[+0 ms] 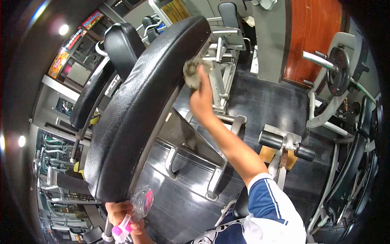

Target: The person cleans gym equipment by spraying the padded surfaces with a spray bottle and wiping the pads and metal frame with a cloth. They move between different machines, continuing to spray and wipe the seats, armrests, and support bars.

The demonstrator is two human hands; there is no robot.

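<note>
A long black padded bench cushion (142, 89) runs tilted across the middle of the head view. My right hand (202, 101) is closed on a crumpled greyish cloth (191, 76), which rests against the side of the cushion near its upper end. At the cushion's lower end, my left hand (118, 212) is wrapped round a clear spray bottle (142, 202) with a pink-and-white nozzle and a pink label. That hand's upper fingers lie by the cushion's bottom corner. Part of the bottle is hidden behind the fingers.
Beneath the cushion is a metal frame (172, 162) standing on a dark floor. A machine with black foam rollers (271, 139) stands to the right. Farther right is a weight plate (338, 71) on a bar. Another black seat pad (122, 49) rises behind the cushion.
</note>
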